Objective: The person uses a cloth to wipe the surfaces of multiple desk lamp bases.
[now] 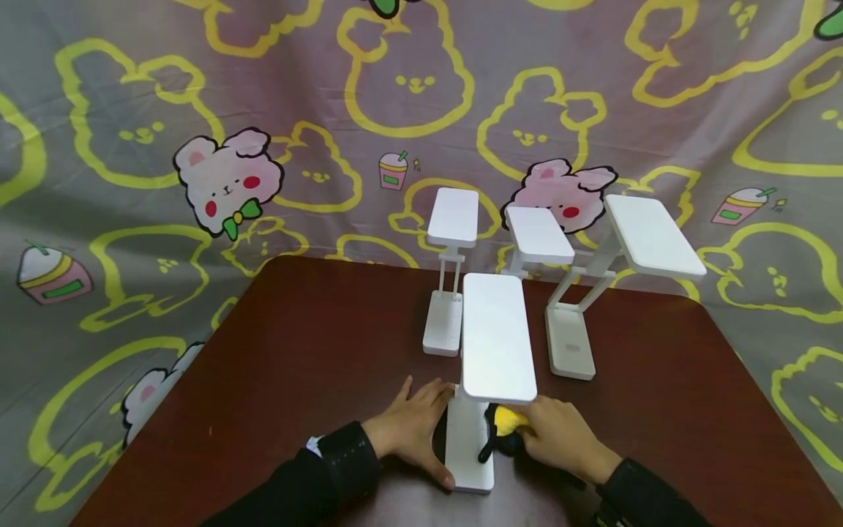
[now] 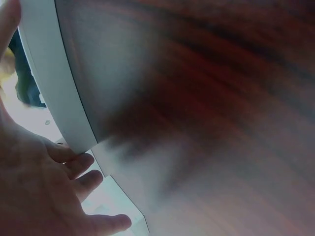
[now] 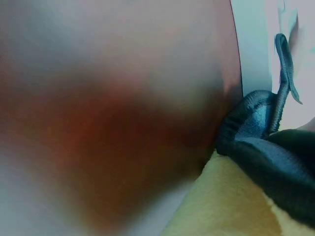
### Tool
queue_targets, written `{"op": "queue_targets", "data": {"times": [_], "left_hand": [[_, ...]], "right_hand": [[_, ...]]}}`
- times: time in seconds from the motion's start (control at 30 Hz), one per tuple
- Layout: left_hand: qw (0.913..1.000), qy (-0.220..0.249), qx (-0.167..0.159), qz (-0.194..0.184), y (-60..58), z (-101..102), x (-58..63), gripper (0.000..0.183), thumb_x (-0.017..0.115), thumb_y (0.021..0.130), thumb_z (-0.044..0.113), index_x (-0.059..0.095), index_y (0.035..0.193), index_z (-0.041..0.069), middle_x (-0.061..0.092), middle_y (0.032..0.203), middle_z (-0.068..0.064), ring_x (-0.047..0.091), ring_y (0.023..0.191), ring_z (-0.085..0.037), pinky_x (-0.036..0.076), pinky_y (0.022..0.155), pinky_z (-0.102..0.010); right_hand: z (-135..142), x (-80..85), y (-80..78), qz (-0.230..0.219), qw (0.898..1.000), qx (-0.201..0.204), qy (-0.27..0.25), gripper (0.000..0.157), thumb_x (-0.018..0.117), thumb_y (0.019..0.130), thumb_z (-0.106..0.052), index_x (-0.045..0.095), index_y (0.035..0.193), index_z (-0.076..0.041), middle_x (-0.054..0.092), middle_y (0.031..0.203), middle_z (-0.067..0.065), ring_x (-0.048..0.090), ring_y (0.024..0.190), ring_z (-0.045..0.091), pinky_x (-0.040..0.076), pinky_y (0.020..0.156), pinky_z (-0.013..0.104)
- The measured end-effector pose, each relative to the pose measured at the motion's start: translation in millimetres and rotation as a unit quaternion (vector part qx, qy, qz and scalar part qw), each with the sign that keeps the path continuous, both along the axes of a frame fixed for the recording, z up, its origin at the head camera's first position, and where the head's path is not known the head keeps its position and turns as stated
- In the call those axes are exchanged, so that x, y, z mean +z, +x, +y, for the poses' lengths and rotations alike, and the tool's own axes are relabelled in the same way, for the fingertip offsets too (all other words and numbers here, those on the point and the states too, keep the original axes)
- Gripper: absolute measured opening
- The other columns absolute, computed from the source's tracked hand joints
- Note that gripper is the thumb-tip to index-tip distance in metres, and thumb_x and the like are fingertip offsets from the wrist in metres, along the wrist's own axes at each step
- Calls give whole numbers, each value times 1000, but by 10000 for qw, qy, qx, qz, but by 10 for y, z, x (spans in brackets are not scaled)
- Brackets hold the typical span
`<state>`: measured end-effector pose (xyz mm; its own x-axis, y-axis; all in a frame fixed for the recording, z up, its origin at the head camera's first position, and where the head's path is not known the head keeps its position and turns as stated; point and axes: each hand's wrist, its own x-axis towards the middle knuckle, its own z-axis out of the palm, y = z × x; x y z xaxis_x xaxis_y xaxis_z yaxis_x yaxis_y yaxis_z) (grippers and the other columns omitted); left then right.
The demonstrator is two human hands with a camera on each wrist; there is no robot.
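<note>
A white folding desk lamp [image 1: 497,337] stands near the front of the table, its flat head over its base [image 1: 466,461]. My left hand [image 1: 416,427] grips the left side of that base, thumb at the front corner and fingers at the back. In the left wrist view, the fingers [image 2: 88,183] curl over the white edge. On the right, my right hand [image 1: 563,435] holds a yellow cloth [image 1: 507,421] with black trim against the base. The right wrist view shows the cloth's dark border and thin loop [image 3: 284,73] lying over the base; the right fingers are mostly hidden there.
Behind stand three similar white lamps: one at left [image 1: 443,322], one in the middle [image 1: 540,234], partly hidden, and one at right [image 1: 570,344]. They share the dark red-brown table [image 1: 316,329]. A cartoon-printed curtain [image 1: 296,88] hangs behind and around it.
</note>
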<state>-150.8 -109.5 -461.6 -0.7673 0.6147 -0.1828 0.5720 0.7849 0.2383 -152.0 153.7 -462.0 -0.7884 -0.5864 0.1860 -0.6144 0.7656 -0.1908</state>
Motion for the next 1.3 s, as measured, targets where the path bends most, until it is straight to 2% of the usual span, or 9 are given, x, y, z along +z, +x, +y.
{"op": "queue_targets", "data": {"times": [0.13,0.27,0.37,0.5,0.63,0.8,0.97,1.1,1.3], "left_hand": [[10000,-69,-6,63,0,-10,17,130,65,57,80,22,152,2,20,156,-11,13,142,-27,8,108,-61],[9996,-183,-35,217,13,-23,23,130,65,57,79,22,152,0,20,155,-14,14,142,-28,9,108,-60],[9992,-273,-33,274,15,-26,18,130,64,58,79,22,151,-1,20,155,-15,14,141,-29,11,109,-59],[9993,-274,-2,245,13,-11,17,130,65,58,78,22,151,-1,21,155,-16,15,141,-29,12,109,-58],[9990,-336,30,292,20,19,22,129,66,58,77,23,151,0,22,154,-15,17,141,-28,14,109,-58],[9989,-337,-30,323,33,62,24,127,66,59,77,24,151,0,24,154,-14,19,140,-28,16,108,-59],[9997,-223,-6,143,28,49,27,128,67,58,76,22,151,0,22,154,-15,17,141,-29,14,108,-59],[9998,-165,34,48,16,22,34,130,68,57,76,22,152,0,21,154,-15,16,141,-29,12,109,-58],[9998,-191,12,49,-10,27,20,130,67,57,77,21,152,1,21,154,-15,16,141,-29,12,109,-58]], "right_hand": [[57,8,323,-225,9976,657,18,38,66,73,-8,70,111,-13,61,91,-7,49,66,0,44,49,21],[91,-51,585,231,9901,1379,109,36,72,71,-13,68,106,-20,54,84,-11,45,65,-1,39,44,16],[44,-80,698,762,9822,1675,384,30,74,74,-27,67,103,-24,54,80,-10,47,65,1,39,41,14],[-153,-71,807,709,9785,1811,680,30,61,86,-49,68,103,-25,59,79,-8,49,61,0,38,39,12],[-473,-62,842,808,9716,2019,930,41,48,92,-57,69,105,-25,62,82,-7,52,61,1,37,38,11],[-667,-42,831,750,9673,2157,1100,44,47,92,-58,69,109,-25,63,87,-5,55,64,4,39,39,11],[-429,-46,841,601,9746,1933,959,42,47,92,-59,68,105,-25,62,83,-7,53,63,3,39,38,13],[-182,-66,855,640,9816,1660,686,35,54,89,-56,68,102,-26,56,76,-10,43,58,-1,32,36,11],[-135,-60,843,944,9803,1635,586,29,61,86,-50,66,102,-26,57,76,-9,45,59,0,31,36,10]]}}
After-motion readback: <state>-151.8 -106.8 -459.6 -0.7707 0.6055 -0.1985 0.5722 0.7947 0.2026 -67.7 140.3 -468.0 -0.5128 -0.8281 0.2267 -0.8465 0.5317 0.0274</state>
